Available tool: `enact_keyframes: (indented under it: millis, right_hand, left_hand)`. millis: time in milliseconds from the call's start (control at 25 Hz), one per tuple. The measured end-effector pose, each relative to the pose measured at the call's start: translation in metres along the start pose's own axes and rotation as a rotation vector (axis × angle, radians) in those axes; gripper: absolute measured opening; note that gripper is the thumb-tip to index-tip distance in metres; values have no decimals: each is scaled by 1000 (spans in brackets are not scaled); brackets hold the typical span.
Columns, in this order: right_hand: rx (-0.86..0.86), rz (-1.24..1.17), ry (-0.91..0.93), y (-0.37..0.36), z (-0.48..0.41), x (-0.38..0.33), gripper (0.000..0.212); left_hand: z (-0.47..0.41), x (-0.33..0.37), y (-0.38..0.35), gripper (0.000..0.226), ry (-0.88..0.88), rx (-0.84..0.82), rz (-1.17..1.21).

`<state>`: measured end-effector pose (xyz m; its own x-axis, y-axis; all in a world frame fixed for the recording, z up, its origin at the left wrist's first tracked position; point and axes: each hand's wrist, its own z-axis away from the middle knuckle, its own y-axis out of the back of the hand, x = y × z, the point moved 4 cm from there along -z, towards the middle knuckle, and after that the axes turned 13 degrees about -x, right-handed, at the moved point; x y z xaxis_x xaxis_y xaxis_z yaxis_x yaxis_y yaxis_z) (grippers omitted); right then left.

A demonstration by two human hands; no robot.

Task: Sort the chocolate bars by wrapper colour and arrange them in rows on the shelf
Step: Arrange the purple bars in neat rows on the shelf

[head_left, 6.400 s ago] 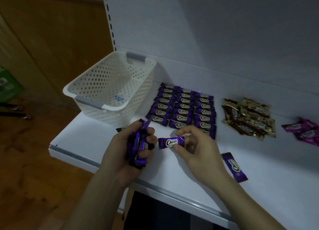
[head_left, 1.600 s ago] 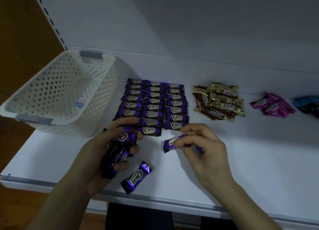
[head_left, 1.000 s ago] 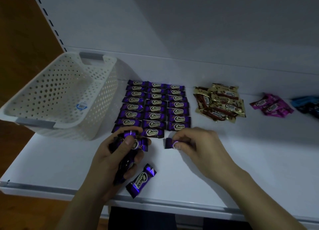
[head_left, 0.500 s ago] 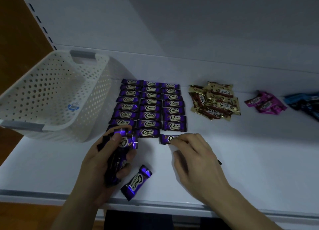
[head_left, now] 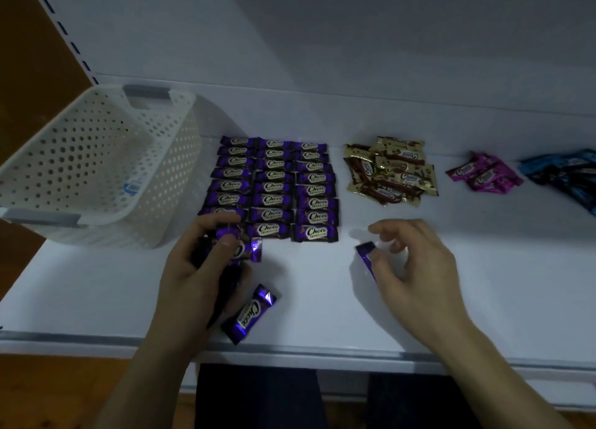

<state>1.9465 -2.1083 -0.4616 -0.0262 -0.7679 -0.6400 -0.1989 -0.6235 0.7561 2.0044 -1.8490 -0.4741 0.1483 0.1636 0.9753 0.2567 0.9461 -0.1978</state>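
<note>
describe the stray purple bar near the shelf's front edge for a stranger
On the white shelf, find the neat purple grid beside the basket. Nearer the front lip, by the left hand, one purple bar lies alone and diagonal, unlike the squared rows.

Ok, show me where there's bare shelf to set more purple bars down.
Bare shelf lies in front of the gold pile and pink pile, right of the right hand. Another strip runs between the basket and the front edge. Crowded: just before the purple rows, with the left hand and a loose purple bar.
</note>
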Motion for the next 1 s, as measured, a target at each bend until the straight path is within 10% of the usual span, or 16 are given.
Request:
enact_keyframes:
  millis: [200,480,600,760,1000]
  right_hand:
    - [-276,139,-94,-2,9,13,33]
    - [-216,-53,49,-10,12,-8,44]
    - [-199,-123,122,-12,14,-17,40]
    - [-232,-65,149,-16,13,-21,42]
    - [-247,-145,144,-23,12,-17,26]
  left_hand:
    - [11,26,-8,34,-239,-71,-413]
    - [35,3,-4,40,-387,-325,-1447]
    - [38,-8,-5,13,-414,-299,-1448]
    - [32,-15,-6,41,-424,-286,-1509]
    - [21,-1,3,26,-489,-613,-1507]
